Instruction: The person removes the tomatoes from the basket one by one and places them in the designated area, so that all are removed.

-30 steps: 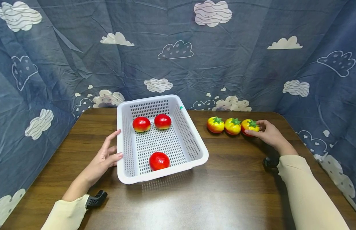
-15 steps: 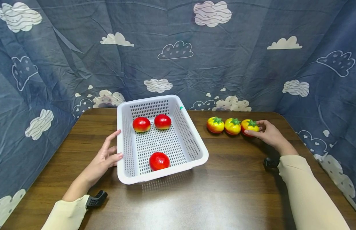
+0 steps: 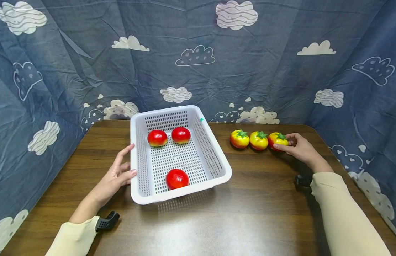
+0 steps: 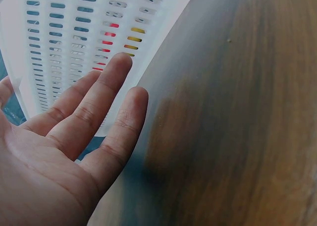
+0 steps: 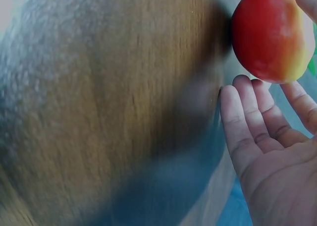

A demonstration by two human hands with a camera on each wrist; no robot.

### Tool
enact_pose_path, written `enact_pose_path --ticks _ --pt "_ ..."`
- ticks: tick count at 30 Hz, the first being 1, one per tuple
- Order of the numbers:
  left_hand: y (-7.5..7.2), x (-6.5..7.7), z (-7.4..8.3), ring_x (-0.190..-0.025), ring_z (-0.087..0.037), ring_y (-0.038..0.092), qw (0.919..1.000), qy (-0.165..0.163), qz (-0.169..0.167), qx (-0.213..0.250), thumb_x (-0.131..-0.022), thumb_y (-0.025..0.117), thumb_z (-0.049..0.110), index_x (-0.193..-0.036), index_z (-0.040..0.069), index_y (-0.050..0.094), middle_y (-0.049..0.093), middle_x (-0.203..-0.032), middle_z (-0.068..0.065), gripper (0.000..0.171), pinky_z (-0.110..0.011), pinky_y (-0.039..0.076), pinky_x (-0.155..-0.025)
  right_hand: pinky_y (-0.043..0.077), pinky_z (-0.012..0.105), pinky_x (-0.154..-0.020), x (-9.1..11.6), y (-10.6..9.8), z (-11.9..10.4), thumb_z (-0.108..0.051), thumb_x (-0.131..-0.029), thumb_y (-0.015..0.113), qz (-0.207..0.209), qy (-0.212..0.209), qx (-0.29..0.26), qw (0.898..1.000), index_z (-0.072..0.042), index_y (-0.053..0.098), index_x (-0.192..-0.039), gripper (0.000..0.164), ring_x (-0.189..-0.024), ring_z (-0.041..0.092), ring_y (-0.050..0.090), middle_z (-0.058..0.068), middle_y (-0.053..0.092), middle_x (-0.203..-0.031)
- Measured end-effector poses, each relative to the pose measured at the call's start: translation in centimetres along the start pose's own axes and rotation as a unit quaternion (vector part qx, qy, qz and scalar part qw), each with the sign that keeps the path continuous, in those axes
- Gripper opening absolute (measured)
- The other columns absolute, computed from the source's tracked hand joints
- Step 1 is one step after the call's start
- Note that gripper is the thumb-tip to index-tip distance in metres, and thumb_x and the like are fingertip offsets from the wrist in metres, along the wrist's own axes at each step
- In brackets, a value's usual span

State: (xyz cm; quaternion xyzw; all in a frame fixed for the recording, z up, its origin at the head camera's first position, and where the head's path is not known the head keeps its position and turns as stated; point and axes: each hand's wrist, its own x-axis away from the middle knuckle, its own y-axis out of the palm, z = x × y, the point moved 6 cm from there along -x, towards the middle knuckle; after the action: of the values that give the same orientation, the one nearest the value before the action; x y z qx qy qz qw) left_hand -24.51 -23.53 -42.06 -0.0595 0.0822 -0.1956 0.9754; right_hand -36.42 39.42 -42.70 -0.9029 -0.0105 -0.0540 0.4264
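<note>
A white perforated plastic basket (image 3: pixel 181 193) stands on the table, with three red, glossy tomatoes (image 3: pixel 177 179) inside, two toward the back and one near the front. My left hand (image 3: pixel 114 177) touches its left rim with thumb and index fingertips; the other fingers extend loosely by the slotted wall, as the left wrist view shows. To the right, a row of yellow-red tomatoes with green leafy tops includes a left one (image 3: pixel 239 139) and a middle one (image 3: pixel 259 140). My right hand (image 3: pixel 301 149) holds the rightmost tomato (image 5: pixel 270 35) between thumb and index finger; its other fingers extend below.
The brown wooden table (image 3: pixel 258 213) reaches back to a blue curtain (image 3: pixel 198 81) printed with clouds. Black straps (image 3: pixel 107 221) sit at both wrists, beside cream sleeves (image 3: pixel 348 217).
My right thumb has shifted very slightly to the right along the rightmost tomato. The left hand, the basket and the tomatoes stay where they were.
</note>
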Motion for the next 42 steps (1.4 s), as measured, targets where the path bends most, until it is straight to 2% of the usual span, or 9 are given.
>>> enact_pose_path --ticks 3,6,17,22,26,28,30,34,42 --pt "0.0 0.0 0.0 -0.112 -0.014 0.073 1.0 -0.002 0.001 -0.001 -0.109 0.051 0.006 -0.172 0.033 0.009 0.047 -0.147 -0.035 0.08 -0.034 0.064 -0.09 0.054 0.013 -0.072 0.1 0.0 -0.1 -0.054 -0.101 0.071 0.001 0.0 -0.009 1.0 0.013 0.031 -0.156 0.095 -0.092 0.017 0.066 0.032 0.051 -0.135" --pt "0.1 0.0 0.0 -0.112 -0.014 0.073 1.0 -0.006 0.0 -0.001 -0.109 0.051 0.006 -0.172 0.033 0.009 0.045 -0.148 -0.039 0.08 -0.033 0.064 -0.09 0.057 0.015 -0.073 0.2 -0.2 -0.1 -0.052 -0.101 0.071 0.001 -0.001 -0.016 1.0 0.013 0.032 -0.155 0.093 -0.092 0.016 0.065 0.033 0.05 -0.136" --pt "0.1 0.0 0.1 -0.112 -0.014 0.073 1.0 -0.005 -0.002 0.001 -0.109 0.051 0.006 -0.171 0.033 0.009 0.044 -0.149 -0.038 0.079 -0.033 0.064 -0.09 0.06 0.02 -0.076 0.4 -1.2 -0.3 -0.055 -0.1 0.07 0.019 -0.001 -0.01 1.0 0.011 0.033 -0.156 0.093 -0.098 0.03 0.072 0.036 0.052 -0.137" --pt "0.1 0.0 0.1 -0.112 -0.013 0.073 1.0 -0.008 -0.002 0.001 -0.11 0.051 0.007 -0.171 0.033 0.008 0.042 -0.15 -0.04 0.08 -0.033 0.064 -0.089 0.061 0.023 -0.076 0.6 -1.8 -0.5 -0.059 -0.1 0.068 0.028 0.011 -0.015 0.999 0.008 0.032 -0.158 0.096 -0.105 0.035 0.067 0.033 0.049 -0.139" --pt "0.1 0.0 0.1 -0.113 -0.014 0.073 1.0 -0.009 -0.001 0.002 -0.11 0.051 0.007 -0.171 0.034 0.009 0.042 -0.151 -0.039 0.08 -0.034 0.064 -0.089 0.052 0.019 -0.078 0.7 -2.4 -1.0 -0.062 -0.099 0.068 0.04 0.015 -0.013 0.999 0.005 0.031 -0.159 0.098 -0.118 0.042 0.058 0.033 0.048 -0.142" --pt "0.1 0.0 0.1 -0.113 -0.014 0.073 1.0 -0.008 -0.001 0.003 -0.109 0.051 0.007 -0.171 0.034 0.009 0.043 -0.15 -0.038 0.079 -0.034 0.064 -0.089 0.052 0.027 -0.085 0.8 -2.8 -1.5 -0.064 -0.098 0.066 0.047 0.012 0.0 0.999 0.005 0.032 -0.158 0.098 -0.123 0.046 0.054 0.034 0.049 -0.144" --pt "0.1 0.0 0.1 -0.113 -0.014 0.073 1.0 -0.007 0.0 0.002 -0.109 0.051 0.007 -0.171 0.034 0.009 0.044 -0.149 -0.038 0.079 -0.034 0.064 -0.089 0.054 0.042 -0.094 0.9 -3.2 -2.0 -0.066 -0.098 0.066 0.051 0.007 0.013 0.999 0.005 0.033 -0.158 0.099 -0.128 0.049 0.051 0.034 0.049 -0.146" --pt "0.1 0.0 0.1 -0.113 -0.014 0.073 1.0 -0.004 0.0 0.002 -0.109 0.051 0.006 -0.171 0.033 0.009 0.045 -0.148 -0.038 0.08 -0.034 0.064 -0.089 0.046 0.067 -0.11 1.0 -3.6 -3.5 -0.067 -0.098 0.064 0.056 -0.013 0.028 0.998 0.005 0.034 -0.157 0.097 -0.133 0.052 0.051 0.035 0.049 -0.147" --pt "0.1 0.0 0.2 -0.111 -0.016 0.074 0.9999 0.009 -0.006 0.007 -0.109 0.051 0.004 -0.171 0.032 0.01 0.054 -0.142 -0.025 0.079 -0.034 0.064 -0.089 0.047 0.069 -0.111 0.8 -3.8 -7.4 -0.068 -0.097 0.066 0.051 -0.04 0.034 0.997 0.002 0.035 -0.158 0.097 -0.131 0.05 0.056 0.033 0.053 -0.146"
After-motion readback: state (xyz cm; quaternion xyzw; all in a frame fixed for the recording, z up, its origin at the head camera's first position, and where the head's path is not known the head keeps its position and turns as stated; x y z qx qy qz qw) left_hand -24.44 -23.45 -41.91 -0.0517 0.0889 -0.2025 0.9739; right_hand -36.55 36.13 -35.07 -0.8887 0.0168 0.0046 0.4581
